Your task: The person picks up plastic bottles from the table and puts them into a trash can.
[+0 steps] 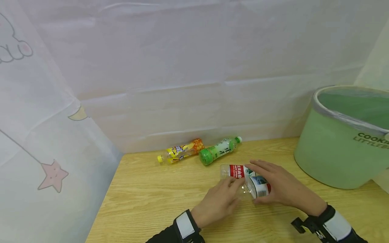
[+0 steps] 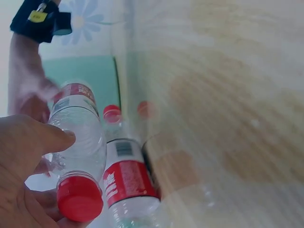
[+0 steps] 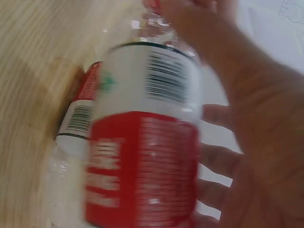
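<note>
- Two clear plastic water bottles with red and white labels are right at the fingers, in the middle of the light wooden desk (image 1: 146, 202).
- The right hand (image 1: 282, 187) curls its fingers round the upper clear bottle (image 1: 258, 186), so the bottle is lifted a little and tilted.
- The left hand (image 1: 220, 200) has its thumb and fingers on the red cap end of that same bottle (image 2: 78, 197). Both hands share it, which keeps it steady.
- The second clear bottle (image 1: 235, 171) lies flat on the desk, just under and beside the fingers, touching the held one. No hand grips it.
- Farther from the fingers, by the white cloth wall, lie a yellow and orange drink bottle (image 1: 180, 151) and a green tea bottle (image 1: 219, 150), close together on their sides.
- A big round pale green bucket (image 1: 325, 148) stands beyond the right hand, well apart from the fingers, its top open.
</note>
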`<action>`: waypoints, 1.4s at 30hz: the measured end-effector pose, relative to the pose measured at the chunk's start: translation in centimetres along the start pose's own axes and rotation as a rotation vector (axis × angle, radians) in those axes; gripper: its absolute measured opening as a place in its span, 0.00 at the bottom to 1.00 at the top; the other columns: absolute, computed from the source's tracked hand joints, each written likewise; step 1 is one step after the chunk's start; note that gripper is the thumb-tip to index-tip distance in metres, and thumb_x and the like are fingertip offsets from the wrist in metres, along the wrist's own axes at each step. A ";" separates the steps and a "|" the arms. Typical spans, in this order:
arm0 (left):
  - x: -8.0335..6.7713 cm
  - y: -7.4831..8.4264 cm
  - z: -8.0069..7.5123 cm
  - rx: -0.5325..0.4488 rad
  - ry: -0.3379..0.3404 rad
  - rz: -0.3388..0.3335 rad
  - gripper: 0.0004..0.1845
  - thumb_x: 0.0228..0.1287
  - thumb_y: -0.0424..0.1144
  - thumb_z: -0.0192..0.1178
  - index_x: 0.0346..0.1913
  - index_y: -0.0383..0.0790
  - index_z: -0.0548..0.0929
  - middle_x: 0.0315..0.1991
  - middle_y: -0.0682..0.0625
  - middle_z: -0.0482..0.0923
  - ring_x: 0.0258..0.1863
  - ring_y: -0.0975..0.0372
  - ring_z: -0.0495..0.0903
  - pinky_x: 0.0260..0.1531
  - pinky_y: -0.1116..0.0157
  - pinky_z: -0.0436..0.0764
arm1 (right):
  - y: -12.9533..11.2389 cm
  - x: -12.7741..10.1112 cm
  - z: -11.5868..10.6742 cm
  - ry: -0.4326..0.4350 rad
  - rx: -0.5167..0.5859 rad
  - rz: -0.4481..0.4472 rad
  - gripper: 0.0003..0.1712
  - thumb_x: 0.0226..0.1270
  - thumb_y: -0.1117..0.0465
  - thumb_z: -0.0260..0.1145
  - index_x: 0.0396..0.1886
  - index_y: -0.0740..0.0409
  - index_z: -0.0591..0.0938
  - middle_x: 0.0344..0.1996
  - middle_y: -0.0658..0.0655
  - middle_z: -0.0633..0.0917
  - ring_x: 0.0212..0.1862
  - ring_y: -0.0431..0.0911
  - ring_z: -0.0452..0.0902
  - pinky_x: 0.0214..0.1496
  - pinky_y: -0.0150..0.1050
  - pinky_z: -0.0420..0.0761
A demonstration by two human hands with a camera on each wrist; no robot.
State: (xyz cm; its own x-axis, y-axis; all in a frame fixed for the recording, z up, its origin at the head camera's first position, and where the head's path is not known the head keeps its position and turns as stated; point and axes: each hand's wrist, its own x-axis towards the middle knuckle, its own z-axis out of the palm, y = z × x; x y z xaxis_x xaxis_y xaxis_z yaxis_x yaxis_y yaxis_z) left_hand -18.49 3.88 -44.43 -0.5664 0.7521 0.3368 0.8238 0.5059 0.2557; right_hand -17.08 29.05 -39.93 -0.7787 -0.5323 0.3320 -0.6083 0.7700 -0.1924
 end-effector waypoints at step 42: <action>-2.5 -3.3 -3.7 0.025 0.062 -0.107 0.34 0.76 0.57 0.54 0.77 0.44 0.64 0.70 0.46 0.66 0.65 0.53 0.71 0.60 0.53 0.74 | 3.2 0.2 -4.8 0.186 -0.158 0.011 0.45 0.33 0.62 0.88 0.57 0.65 0.80 0.40 0.61 0.84 0.31 0.46 0.77 0.27 0.43 0.78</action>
State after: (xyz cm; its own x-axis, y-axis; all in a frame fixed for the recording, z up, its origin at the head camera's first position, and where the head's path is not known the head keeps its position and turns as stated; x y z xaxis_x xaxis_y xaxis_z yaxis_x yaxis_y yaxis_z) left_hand -19.88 -1.21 -42.77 -0.6507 0.6663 0.3641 0.7585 0.5929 0.2706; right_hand -18.49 33.12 -36.02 -0.7348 -0.4608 0.4978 -0.5569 0.8288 -0.0548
